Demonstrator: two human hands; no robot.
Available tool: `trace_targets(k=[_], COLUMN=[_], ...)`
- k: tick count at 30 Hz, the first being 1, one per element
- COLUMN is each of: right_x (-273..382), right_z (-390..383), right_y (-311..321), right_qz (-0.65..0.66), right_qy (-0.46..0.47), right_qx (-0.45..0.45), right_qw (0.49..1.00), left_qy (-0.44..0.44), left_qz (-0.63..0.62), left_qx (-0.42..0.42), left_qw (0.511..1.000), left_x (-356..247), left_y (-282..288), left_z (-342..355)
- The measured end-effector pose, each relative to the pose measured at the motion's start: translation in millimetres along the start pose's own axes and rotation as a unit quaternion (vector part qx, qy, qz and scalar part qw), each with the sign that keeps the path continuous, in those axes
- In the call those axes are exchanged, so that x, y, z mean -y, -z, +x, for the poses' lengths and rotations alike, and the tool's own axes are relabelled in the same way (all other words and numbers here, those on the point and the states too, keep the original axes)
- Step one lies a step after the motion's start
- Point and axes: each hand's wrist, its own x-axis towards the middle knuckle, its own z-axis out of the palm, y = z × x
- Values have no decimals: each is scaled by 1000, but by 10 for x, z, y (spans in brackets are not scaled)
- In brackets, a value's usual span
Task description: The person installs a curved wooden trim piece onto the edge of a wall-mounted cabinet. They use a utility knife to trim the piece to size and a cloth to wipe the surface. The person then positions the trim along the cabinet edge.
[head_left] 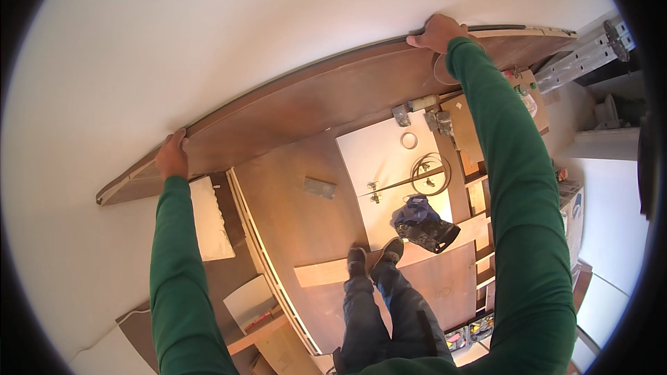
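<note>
so you've got the long brown board (326, 94) up flat against the white wall (208, 35), your left hand (171, 155) clamped on its top edge near the left end and your right hand (438, 32) gripping that same edge toward the right end. below, your shoes (375, 258) stand on stacked wood panels (299, 215), with a dark cloth bundle (424, 222) just beside them.

The fingers (182, 137) of the left hand (171, 157) curl over the top edge of the long brown panel (313, 101), their tips hidden behind it. The right hand (438, 32) likewise wraps over that edge, fingertips out of sight. Below both hands, the small items lying on the white board (379, 149) are too small to identify. Both upper arms are cut off by the lower picture edge.
</note>
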Motion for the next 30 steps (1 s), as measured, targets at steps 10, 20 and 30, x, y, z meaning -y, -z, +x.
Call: trace_targets(k=[10, 20, 30], right_x=[-13, 97, 244], right_z=[-29, -95, -150], right_y=[-130, -118, -123], right_qz=[-10, -50, -72], right_qy=[11, -6, -49], right_qx=[-74, -66, -60], right_qw=[997, 997, 994], left_qy=[-38, -49, -32], left_qz=[13, 4, 26], left_qx=[-29, -29, -16], left_qw=[999, 998, 999], left_x=[48, 25, -48], left_y=[8, 42, 36], left_z=[20, 18, -29])
